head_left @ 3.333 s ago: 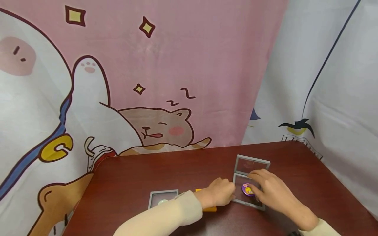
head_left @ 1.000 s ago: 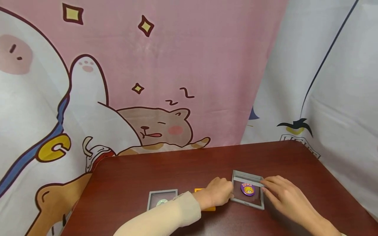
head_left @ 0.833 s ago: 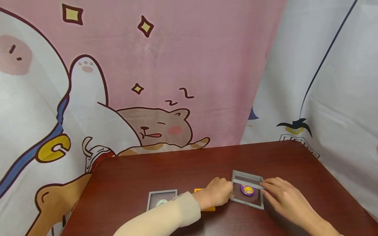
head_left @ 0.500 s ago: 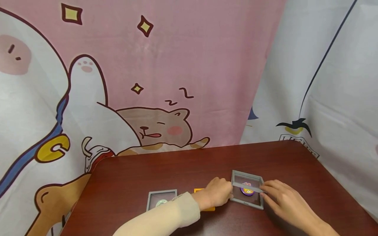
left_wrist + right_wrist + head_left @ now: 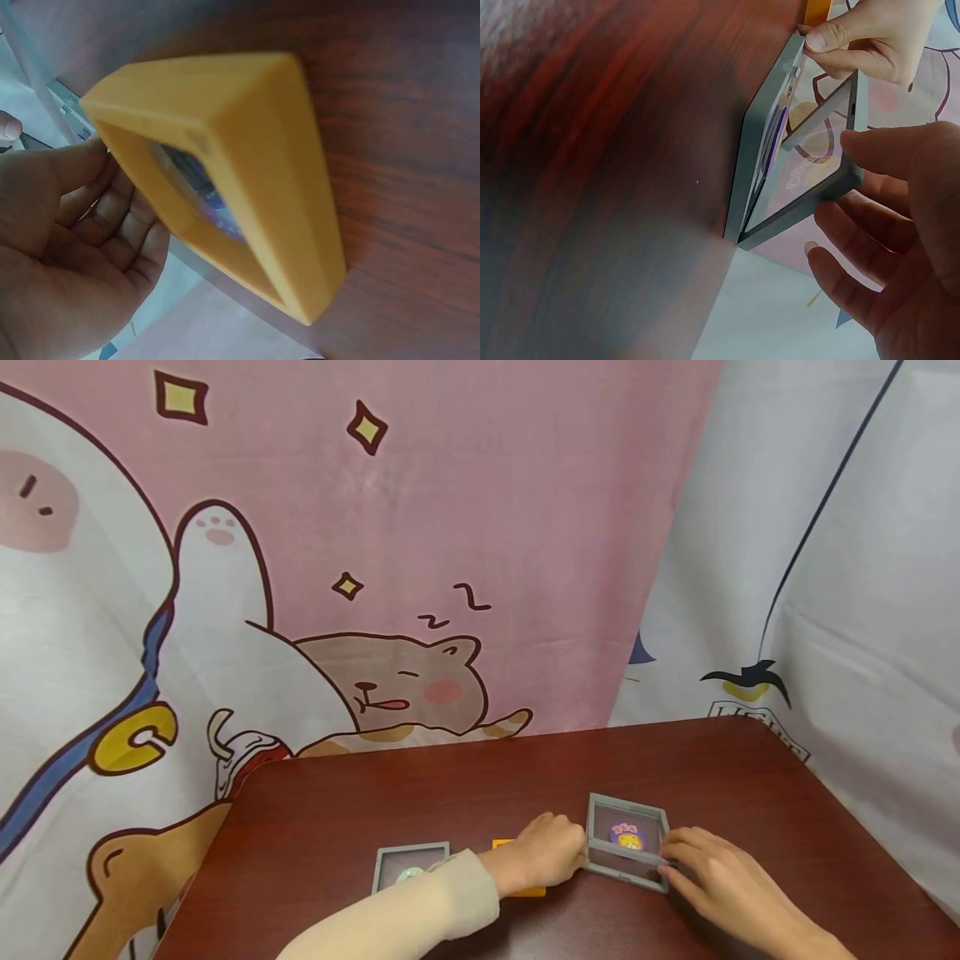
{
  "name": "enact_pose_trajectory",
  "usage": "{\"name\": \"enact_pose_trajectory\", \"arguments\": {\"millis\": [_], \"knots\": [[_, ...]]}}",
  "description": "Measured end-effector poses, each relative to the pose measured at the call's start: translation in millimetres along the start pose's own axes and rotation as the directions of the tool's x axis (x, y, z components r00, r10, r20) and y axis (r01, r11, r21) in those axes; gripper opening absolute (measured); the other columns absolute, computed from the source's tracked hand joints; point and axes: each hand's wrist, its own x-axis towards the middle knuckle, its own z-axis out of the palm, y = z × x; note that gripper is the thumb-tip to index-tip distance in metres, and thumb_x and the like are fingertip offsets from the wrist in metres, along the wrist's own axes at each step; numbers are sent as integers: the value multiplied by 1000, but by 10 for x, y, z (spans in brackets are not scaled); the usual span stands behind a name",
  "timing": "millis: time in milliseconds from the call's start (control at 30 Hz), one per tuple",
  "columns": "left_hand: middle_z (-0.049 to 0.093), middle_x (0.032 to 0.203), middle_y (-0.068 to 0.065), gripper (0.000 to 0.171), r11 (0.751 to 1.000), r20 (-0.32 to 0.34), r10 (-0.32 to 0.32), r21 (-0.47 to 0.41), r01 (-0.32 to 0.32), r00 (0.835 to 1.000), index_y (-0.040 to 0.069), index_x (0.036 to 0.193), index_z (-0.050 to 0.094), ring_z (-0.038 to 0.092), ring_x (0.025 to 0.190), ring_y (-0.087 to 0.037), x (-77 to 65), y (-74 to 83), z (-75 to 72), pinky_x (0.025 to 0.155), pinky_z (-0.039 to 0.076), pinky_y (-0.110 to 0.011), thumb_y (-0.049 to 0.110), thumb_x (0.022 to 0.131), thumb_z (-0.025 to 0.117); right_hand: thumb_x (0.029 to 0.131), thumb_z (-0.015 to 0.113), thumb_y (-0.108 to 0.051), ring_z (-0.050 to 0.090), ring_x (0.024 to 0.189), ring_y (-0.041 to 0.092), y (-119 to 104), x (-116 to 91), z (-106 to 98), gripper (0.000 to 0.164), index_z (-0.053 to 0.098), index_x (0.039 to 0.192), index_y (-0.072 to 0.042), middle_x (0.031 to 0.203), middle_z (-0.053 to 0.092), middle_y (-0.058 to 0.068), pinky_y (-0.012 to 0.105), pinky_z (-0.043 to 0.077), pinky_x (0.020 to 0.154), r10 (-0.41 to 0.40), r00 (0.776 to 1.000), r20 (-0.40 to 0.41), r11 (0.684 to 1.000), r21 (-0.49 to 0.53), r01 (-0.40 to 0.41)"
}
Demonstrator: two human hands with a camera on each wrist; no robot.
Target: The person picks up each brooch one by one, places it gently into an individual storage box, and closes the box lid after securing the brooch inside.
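A grey-framed hinged display case point(image 5: 627, 878) with clear panels lies on the table in the head view, holding a round purple badge point(image 5: 627, 837) with a yellow cartoon face. Its lid point(image 5: 859, 112) slants over the base, partly lowered. My right hand point(image 5: 723, 872) pinches the lid's free edge between thumb and fingers, on the right side. My left hand point(image 5: 546, 852) grips the base's left edge with thumb and curled index finger, seen best in the right wrist view. Just beneath the left wrist stands an orange frame point(image 5: 277, 135), mostly covered by that hand in the head view.
Another grey case point(image 5: 382, 860) with a pale round badge point(image 5: 410, 874) lies left, partly behind my left sleeve point(image 5: 420, 902). The dark red-brown table point(image 5: 450, 785) ends at a pink cartoon curtain point(image 5: 525, 568), with a white curtain point(image 5: 847, 610) on the right.
Earlier my right hand was at the badge with the lid standing up. It has since taken the lid's edge and swung it down toward me. My left hand has stayed at the base.
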Motion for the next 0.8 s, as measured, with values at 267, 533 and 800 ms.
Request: {"name": "enact_pose_trajectory", "arguments": {"millis": [267,533,800], "knots": [[52,59,17,35,995,-48,64,84,-60,997,24,62,62,48,58,4,-63,10,3,62,35,-20,29,91,83,105,53,-54,62,86,8,27,-56,65,45,74,89,-18,98,65,-10,20,49,75,-33,999,0,999,23,33],[58,78,10,25,991,-166,115,90,-101,979,18,86,61,56,70,-2,-85,37,9,66,41,-19,21,86,85,107,43,-55,59,82,5,36,-94,128,50,71,86,-19,99,63,-10,16,47,73,-59,998,-2,995,79,59],[66,90,8,14,985,-115,137,125,-123,984,20,103,78,62,78,-1,-88,88,8,73,46,-19,24,90,83,68,96,-14,55,81,-1,11,-100,138,33,69,84,-23,98,60,-12,16,45,68,-38,997,63,997,74,34]]}}
